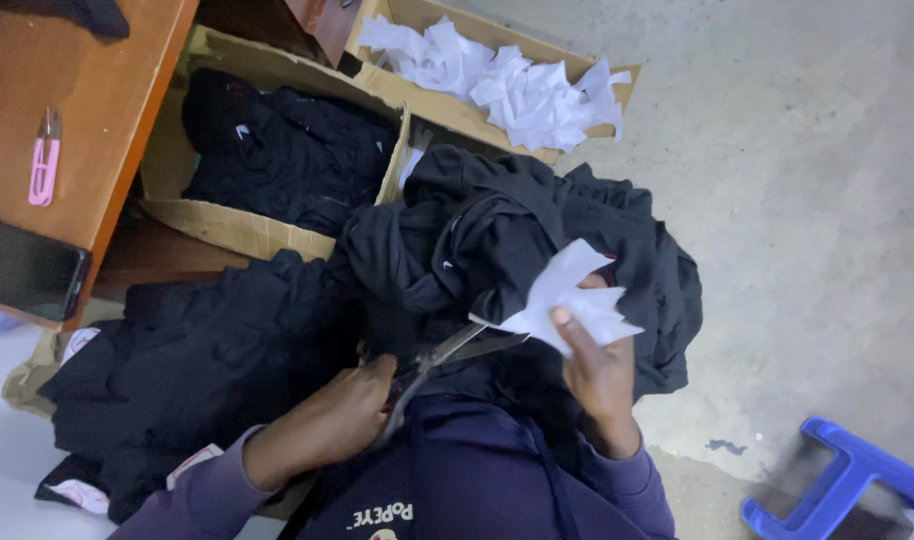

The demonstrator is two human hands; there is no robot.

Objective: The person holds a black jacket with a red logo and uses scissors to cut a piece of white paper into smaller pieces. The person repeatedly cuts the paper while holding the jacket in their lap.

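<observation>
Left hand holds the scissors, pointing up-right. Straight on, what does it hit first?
Likely the white paper held in the right hand: the scissors in the left hand point at its lower edge. Depth unclear; black clothes lie behind.

Top: dark purple hooded sweatshirt, loose and soft.
Sleeves: long, same purple, reaching both wrists.
Cuffs: plain, slightly bunched.
Drawstrings: two dark cords hanging down the chest.
Chest: pale printed lettering near the lower edge.
Left hand: bare, no glove.
Right hand: bare, no glove.
</observation>
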